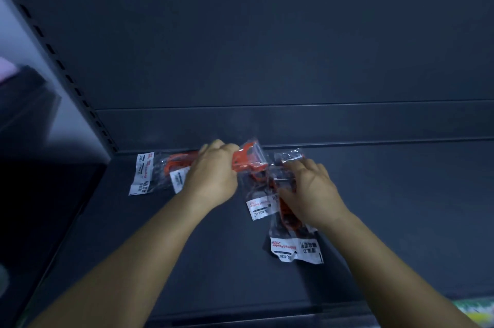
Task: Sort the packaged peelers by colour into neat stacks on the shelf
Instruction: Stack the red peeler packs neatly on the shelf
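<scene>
Two bare hands reach onto the dark shelf [374,194] in my head view, both busy among the packaged peelers. My left hand [213,172] has its fingers curled round an orange peeler in a clear bag [247,159], gripping it at the handle end so that the head of the peeler sticks out to the right of the knuckles, lifted a little and tilted above the shelf. Just behind and to the left of that hand lies a small stack of orange peelers [157,170], their white printed labels turned toward the left shelf upright [66,79]; the hand covers the right part of that stack, so I cannot count the packs in it. My right hand [311,188] rests on a loose pile of packets [272,194] near the middle of the shelf, its fingers bent down onto the plastic and the thumb against the side of one pack; it looks like a pinch on the top packet, though blur hides the exact contact. This pile holds dark and orange peelers mixed and overlapping. One packet [294,245] juts out from under the right wrist toward me, its white label reading "Peeler 2026" upside down. The back panel [267,34] behind is plain and dark.
</scene>
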The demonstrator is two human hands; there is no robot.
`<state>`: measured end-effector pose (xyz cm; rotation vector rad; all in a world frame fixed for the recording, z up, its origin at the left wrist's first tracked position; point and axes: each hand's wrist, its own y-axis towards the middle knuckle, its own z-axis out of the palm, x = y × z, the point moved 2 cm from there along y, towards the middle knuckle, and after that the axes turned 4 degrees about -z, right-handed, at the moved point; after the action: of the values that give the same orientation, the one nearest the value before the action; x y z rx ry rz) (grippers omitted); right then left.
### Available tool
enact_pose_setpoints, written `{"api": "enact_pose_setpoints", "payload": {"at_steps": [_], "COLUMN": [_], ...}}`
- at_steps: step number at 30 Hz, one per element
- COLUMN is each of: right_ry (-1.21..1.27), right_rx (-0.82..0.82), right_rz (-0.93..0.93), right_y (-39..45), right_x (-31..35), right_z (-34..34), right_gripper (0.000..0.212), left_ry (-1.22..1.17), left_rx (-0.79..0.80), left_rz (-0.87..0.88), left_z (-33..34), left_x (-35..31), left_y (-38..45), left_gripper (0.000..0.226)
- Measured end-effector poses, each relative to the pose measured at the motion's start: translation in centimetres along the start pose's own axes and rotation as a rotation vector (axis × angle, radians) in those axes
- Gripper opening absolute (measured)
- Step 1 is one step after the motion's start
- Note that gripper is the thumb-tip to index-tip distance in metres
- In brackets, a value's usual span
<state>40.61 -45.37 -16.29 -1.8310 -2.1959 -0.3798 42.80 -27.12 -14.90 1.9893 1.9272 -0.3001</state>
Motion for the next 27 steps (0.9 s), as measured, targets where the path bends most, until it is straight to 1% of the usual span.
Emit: {"api": "enact_pose_setpoints", "payload": {"at_steps": [3, 6, 9, 12, 16, 20, 25, 27], "right_ry": [-0.034, -0.073, -0.123, -0.178, -0.21, -0.213, -0.184, -0.192], "right_rx": [-0.017, 0.002, 0.027, 0.067, 0.074, 0.077, 0.086, 0.061], "right_rz": [-0.093, -0.161, -0.182, -0.179, -0.109, -0.007, 0.041, 0.059], "right_y": [1.1, 2.6, 4.0, 4.8, 5.5, 5.8, 6.1, 6.1], "right_x": [1.4, 3.0, 4.1, 4.4, 3.8, 3.3, 3.3, 3.2], "right_z": [0.7, 1.5, 2.4, 3.2, 3.4, 3.4, 3.2, 3.1], "right_gripper": [0.047, 0.048, 0.049, 0.044, 0.035, 0.035, 0.031, 0.024], "left_ry": [0.042, 0.069, 0.075, 0.066, 0.063, 0.067, -0.008, -0.023], "left_rx": [-0.016, -0.018, 0.02, 0.044, 0.107, 0.192, 0.233, 0.248], "left_rz": [-0.034, -0.052, -0.039, -0.007, 0.005, -0.014, 0.018, 0.033], "left_z": [-1.5, -2.0, -1.9, -1.7, -1.5, -1.2, -0.5, 0.0], "left_x": [3.1, 5.8, 7.2, 7.8, 8.6, 9.1, 9.1, 8.5], "left_y": [-0.7, -1.6, -2.2, -2.4, -2.1, -1.6, -0.9, -0.5], "left_gripper": [0.049, 0.053, 0.055, 0.054, 0.048, 0.046, 0.043, 0.042]}}
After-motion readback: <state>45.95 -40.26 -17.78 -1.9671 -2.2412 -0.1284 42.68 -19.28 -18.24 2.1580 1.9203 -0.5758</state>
